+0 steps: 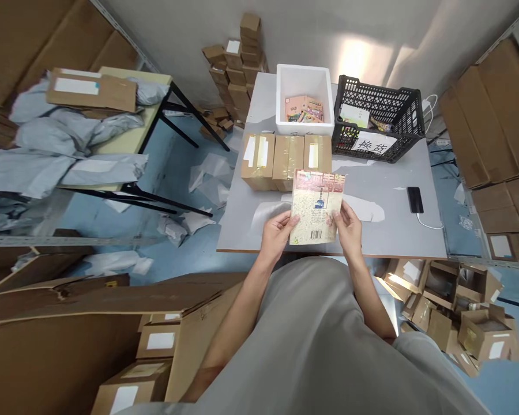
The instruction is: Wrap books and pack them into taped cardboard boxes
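A thin, cream-coloured book [313, 210] with red lettering along its top and a barcode near the bottom is held up over the table's near edge. My left hand [278, 232] pinches its left side, thumb on the face turned to me. On the opposite side, my right hand [348, 226] grips it the same way. Just beyond the book stand several taped cardboard boxes [259, 161] in a row on the grey table [398, 225]. The fingers behind the book are partly hidden.
A white foam box [284, 109] with books inside and a black plastic crate [409, 124] stand at the table's back. A phone [414, 200] lies charging on the right. Parcels [108, 135] cover another table at left; opened cartons [480, 331] lie on the floor at right.
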The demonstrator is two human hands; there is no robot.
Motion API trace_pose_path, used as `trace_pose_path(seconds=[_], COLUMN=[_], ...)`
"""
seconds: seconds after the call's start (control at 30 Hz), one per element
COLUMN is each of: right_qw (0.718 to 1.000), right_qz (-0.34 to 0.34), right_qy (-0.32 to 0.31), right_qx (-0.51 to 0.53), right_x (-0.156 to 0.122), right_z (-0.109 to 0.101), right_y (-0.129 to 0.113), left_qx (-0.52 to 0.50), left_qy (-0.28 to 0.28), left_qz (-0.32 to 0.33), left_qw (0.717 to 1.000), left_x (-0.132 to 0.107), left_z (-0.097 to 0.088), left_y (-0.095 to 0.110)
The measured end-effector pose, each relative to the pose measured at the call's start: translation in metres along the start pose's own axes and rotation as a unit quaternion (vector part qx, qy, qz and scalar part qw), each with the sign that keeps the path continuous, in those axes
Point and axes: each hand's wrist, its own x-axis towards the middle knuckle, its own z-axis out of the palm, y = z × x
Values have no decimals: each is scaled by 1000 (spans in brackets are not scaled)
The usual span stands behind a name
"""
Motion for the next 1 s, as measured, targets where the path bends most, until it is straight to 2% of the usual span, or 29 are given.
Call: trace_pose_path(seconds=[0.07,0.13,0.23,0.33,0.43,0.5,0.57,0.63,0.7,0.8,1.0], right_qw=[999,999,996,999,1000,999,995,989,984,978,980], right_qz=[-18,-11,-3,-6,0,20,47,71,88,104,102], right_qy=[-1,-49,-91,-42,8,9,0,2,5,2,-5], right_qx=[-27,-13,7,-5,10,44,88,128,157,182,171], right_x=[-5,-16,-33,-35,-24,-18,-15,-15,-16,-16,-15], right_z=[4,13,27,31,23,16,11,9,9,11,15], right_y=[1,-3,-13,-21,-21,-18,-15,-14,-15,-18,-14], left_qx=[34,79,152,213,249,261,254,208,133,48,-2], left_qy=[36,60,61,4,-66,-31,50,80,40,-15,3], left_qz=[45,78,124,189,217,224,209,145,49,-50,-64], left_qw=[998,992,979,959,942,939,943,964,989,998,998], left_x=[-6,-15,-32,-45,-45,-38,-26,-15,-7,-5,-13], left_z=[7,16,31,43,41,30,14,-3,-14,-19,-8], left_y=[2,3,2,3,10,13,15,14,13,15,24])
